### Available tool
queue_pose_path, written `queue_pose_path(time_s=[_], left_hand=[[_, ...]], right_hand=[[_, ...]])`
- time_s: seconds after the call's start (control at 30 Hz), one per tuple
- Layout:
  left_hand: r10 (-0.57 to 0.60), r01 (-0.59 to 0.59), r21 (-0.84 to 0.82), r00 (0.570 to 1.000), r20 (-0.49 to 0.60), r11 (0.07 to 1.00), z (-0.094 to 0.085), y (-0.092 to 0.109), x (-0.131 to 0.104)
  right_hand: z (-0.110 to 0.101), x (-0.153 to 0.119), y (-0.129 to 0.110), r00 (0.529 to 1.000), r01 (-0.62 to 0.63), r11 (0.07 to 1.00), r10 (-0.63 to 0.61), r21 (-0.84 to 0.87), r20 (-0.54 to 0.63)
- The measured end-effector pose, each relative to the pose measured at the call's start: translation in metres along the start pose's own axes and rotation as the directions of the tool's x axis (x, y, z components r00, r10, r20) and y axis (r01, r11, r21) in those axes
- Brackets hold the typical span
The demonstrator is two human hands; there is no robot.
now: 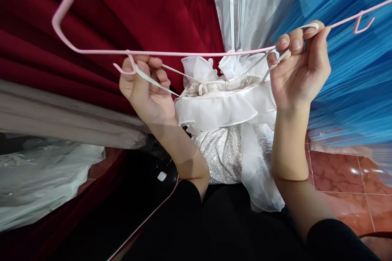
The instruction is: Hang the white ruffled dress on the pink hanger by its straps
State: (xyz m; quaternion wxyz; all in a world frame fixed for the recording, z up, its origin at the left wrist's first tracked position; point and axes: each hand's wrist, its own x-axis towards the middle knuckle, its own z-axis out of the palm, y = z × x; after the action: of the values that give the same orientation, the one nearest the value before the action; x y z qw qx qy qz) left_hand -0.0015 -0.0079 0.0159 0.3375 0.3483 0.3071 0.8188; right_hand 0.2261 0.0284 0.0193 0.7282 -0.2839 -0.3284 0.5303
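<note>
I hold both hands raised before me, with a white dress [216, 112] below them, between my forearms. Its neckline gapes upward under a pink hanger [183, 54] that runs across my view. My left hand [150, 89] is curled, gripping the left strap [153, 81], which stretches in a loop from my fingers down to the neckline. Just beside my thumb is the hanger's left hook [132, 63]; I cannot tell whether the strap is caught on it. My right hand [298, 57] closes round the hanger, with the right strap [279, 60] drawn across the same fingers. The right hook [357, 25] sticks out beyond that hand, bare of any strap.

The dress has a sheer ruffle [220, 110] around its top, a glittering body, and a pale sash [259, 171] hanging down the front. Dark red cloth [168, 12] hangs to my left, blue netting [346, 89] to my right, and reddish tiles [335, 171] show beneath the netting.
</note>
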Motion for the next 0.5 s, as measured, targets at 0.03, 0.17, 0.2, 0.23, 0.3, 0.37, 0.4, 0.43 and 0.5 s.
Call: queue_pose_path(time_s=[0.03,0.17,0.2,0.23,0.3,0.37,0.4,0.43,0.5], left_hand=[[-0.009,0.008,-0.015,1.000,-0.009,1.000,-0.002,-0.001,0.000],[-0.044,0.040,-0.035,0.992,-0.116,0.999,-0.016,-0.003,0.004],[-0.054,0.047,-0.047,0.988,-0.144,0.998,-0.019,-0.002,0.005],[-0.059,0.051,-0.058,0.985,-0.160,0.997,-0.022,-0.001,0.005],[-0.038,0.030,-0.054,0.988,-0.148,0.998,-0.023,0.002,0.004],[0.005,-0.005,-0.006,0.996,-0.094,1.000,-0.020,0.004,0.003],[0.020,-0.017,0.035,0.997,-0.075,0.999,-0.017,0.005,0.003],[0.022,-0.017,0.080,0.997,-0.069,0.997,-0.014,0.005,0.003],[0.003,0.013,0.157,0.994,-0.105,0.988,-0.007,0.005,0.005]], right_hand=[[0.000,0.000,0.000,1.000,0.005,1.000,-0.005,0.003,0.011],[-0.003,0.003,0.000,0.997,0.042,0.997,-0.045,0.059,0.059],[-0.004,0.005,0.000,0.998,0.044,0.998,-0.046,0.052,0.047],[-0.005,0.006,-0.001,0.999,0.041,0.999,-0.042,0.035,0.027],[-0.008,0.009,-0.003,0.999,0.035,0.999,-0.035,-0.001,-0.007],[-0.009,0.010,-0.004,0.999,0.042,0.999,-0.042,-0.013,0.003],[-0.008,0.009,-0.005,0.999,0.051,0.999,-0.051,-0.015,0.019],[-0.007,0.008,-0.005,0.998,0.061,0.998,-0.061,-0.015,0.032],[-0.004,0.005,-0.005,0.996,0.077,0.997,-0.076,-0.014,0.046]])
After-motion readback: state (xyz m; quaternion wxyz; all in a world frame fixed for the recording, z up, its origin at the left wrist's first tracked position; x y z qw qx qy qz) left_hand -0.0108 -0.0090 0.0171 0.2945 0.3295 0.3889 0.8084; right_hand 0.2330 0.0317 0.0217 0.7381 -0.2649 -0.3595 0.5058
